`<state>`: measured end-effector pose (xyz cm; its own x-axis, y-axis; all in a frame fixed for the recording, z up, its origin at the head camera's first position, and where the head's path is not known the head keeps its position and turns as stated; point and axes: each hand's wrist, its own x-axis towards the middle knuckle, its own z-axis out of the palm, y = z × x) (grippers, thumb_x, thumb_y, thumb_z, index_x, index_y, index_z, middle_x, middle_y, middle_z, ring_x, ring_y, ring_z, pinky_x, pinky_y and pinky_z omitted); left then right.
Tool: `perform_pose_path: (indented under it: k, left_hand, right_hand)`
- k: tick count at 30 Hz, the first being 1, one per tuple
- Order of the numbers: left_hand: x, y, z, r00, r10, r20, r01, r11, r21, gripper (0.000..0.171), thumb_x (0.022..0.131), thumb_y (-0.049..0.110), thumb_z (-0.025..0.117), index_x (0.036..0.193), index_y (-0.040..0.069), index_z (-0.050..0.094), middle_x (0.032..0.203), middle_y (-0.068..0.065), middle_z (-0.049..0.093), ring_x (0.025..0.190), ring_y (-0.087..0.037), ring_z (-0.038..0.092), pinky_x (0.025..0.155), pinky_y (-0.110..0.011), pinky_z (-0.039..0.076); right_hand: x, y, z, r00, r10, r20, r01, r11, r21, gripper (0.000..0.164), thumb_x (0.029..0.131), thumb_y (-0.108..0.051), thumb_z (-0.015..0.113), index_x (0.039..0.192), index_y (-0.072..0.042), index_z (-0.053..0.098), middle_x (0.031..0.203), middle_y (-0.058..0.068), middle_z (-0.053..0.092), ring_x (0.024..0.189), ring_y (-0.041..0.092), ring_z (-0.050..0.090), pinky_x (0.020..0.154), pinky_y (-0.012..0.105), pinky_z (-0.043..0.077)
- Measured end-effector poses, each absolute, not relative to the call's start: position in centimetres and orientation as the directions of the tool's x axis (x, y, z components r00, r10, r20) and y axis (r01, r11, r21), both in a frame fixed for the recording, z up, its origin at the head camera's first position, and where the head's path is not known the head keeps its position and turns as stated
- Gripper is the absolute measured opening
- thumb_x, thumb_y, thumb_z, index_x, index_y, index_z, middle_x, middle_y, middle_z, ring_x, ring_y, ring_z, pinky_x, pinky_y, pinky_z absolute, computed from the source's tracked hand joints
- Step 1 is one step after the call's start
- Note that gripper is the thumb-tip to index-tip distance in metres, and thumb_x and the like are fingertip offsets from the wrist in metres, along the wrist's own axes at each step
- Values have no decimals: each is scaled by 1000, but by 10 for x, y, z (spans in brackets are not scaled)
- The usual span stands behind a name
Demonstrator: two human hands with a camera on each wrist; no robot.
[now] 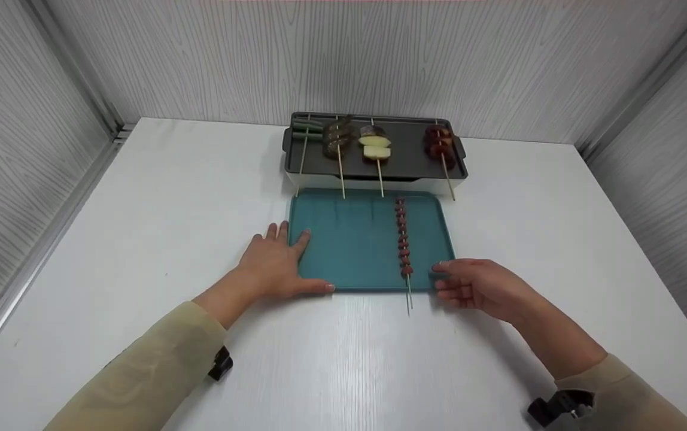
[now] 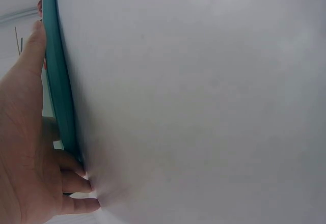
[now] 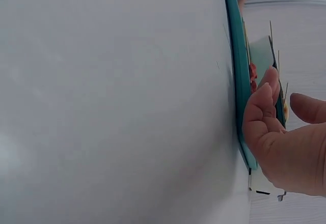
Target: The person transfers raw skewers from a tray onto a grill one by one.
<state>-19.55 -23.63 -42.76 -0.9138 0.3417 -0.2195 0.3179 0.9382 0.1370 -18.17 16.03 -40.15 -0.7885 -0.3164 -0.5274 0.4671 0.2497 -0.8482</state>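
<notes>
A teal rectangular tray [image 1: 349, 245] lies on the white table, with one skewer of small red-brown meat pieces [image 1: 403, 238] along its right part. The skewer's two thin sticks stick out past the front rim. My left hand [image 1: 274, 266] rests at the tray's front left corner, fingers spread, thumb along the front rim. In the left wrist view that thumb [image 2: 34, 43] lies against the tray's side [image 2: 58, 76]. At the front right corner is my right hand [image 1: 478, 290], fingers loosely bent, index finger over the rim. The right wrist view shows its thumb [image 3: 308, 108] apart from the fingers.
Behind the tray stands a dark grill plate [image 1: 406, 161] on a white base. Several skewers lie across it: green sticks [image 1: 307, 129], brown pieces [image 1: 337, 139], yellow slices [image 1: 375, 146] and dark red pieces [image 1: 439, 143]. Their sticks overhang its front edge. Pale wood-grain panels [image 1: 373, 60] enclose the table.
</notes>
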Motion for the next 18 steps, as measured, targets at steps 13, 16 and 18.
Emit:
perform_pose_path:
  k: [13,16,18]
  left_hand:
    - [-197,-236,-429,-910,340,-236,314,939,139,129,80,99,46,169,8,23,166,-40,20,155,-53,22,120,-66,30]
    - [-197,-237,-429,-910,341,-237,315,939,141,129,81,99,46,169,8,23,166,-40,20,156,-53,22,120,-66,30]
    - [-197,-237,-428,-910,343,-234,317,938,141,129,81,99,45,169,8,23,166,-40,20,155,-54,22,120,-66,30]
  right_hand:
    - [-171,148,-407,-742,-398,-539,483,241,-842,62,111,-31,60,155,8,42,117,18,77,102,26,78,95,39,61]
    - [-170,146,-410,-732,-414,-541,488,235,-840,65,111,-31,60,157,8,38,119,20,76,105,28,77,94,39,61]
    - [-169,145,-411,-725,-423,-543,493,231,-839,66,111,-31,60,158,8,36,121,21,75,107,29,77,94,39,61]
